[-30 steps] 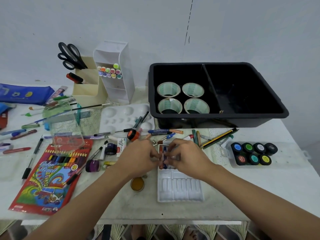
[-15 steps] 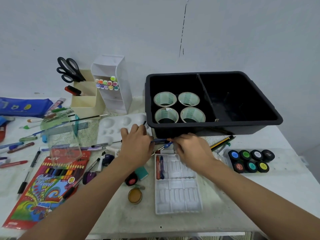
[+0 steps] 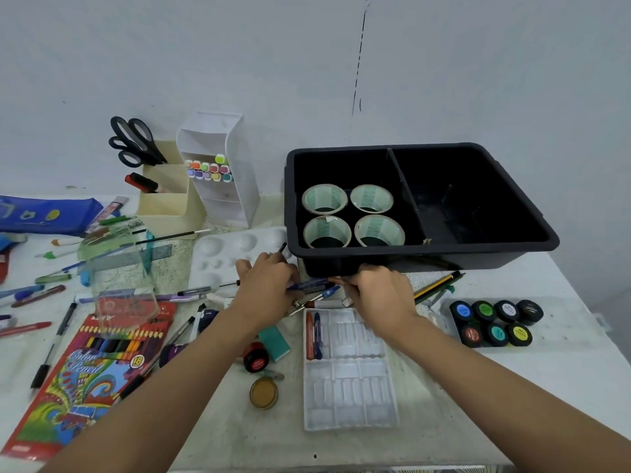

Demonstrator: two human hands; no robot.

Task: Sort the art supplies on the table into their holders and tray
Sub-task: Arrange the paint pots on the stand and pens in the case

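Soft, even light, faint shadows.
You get wide-angle bending at the edges; the fingers [image 3: 269,264] look perhaps slightly blurred.

Left hand [image 3: 269,291] and right hand [image 3: 382,297] extended forward together.

colour pencil pack [image 3: 85,367] reading "Color Pencil", round badge "18", other labels illegible

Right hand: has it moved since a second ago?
Yes. The right hand moved away from the person, off the far end of the white slotted tray, toward the front wall of the black bin.
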